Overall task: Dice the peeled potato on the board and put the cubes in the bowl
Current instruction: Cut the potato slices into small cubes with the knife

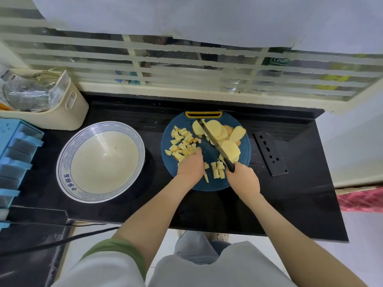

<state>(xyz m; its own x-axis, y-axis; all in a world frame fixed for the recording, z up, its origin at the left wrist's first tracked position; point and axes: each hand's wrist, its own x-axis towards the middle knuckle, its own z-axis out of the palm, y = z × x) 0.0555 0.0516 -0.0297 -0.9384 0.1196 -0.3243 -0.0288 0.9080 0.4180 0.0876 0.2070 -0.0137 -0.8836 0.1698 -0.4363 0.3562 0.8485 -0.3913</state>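
Note:
A round dark blue cutting board (209, 183) lies on the black counter. Potato slices (214, 128) fan across its far right part, and a heap of potato cubes (182, 142) lies on its left. Short cut sticks (218, 170) sit near its front. My right hand (244, 179) grips the black handle of a knife (213, 140), whose blade angles away over the slices. My left hand (191, 164) rests knuckles-up on the board at the edge of the cube heap, its fingers curled over some cubes. The wide white bowl (62, 160) with a blue rim stands to the left, holding no cubes.
A black knife sheath (270, 154) lies right of the board. A cream bin (70, 112) with glassware sits at the back left, with blue drawers (14, 154) in front of it. A barred window runs behind the counter. A black cable (51, 243) crosses the lower left.

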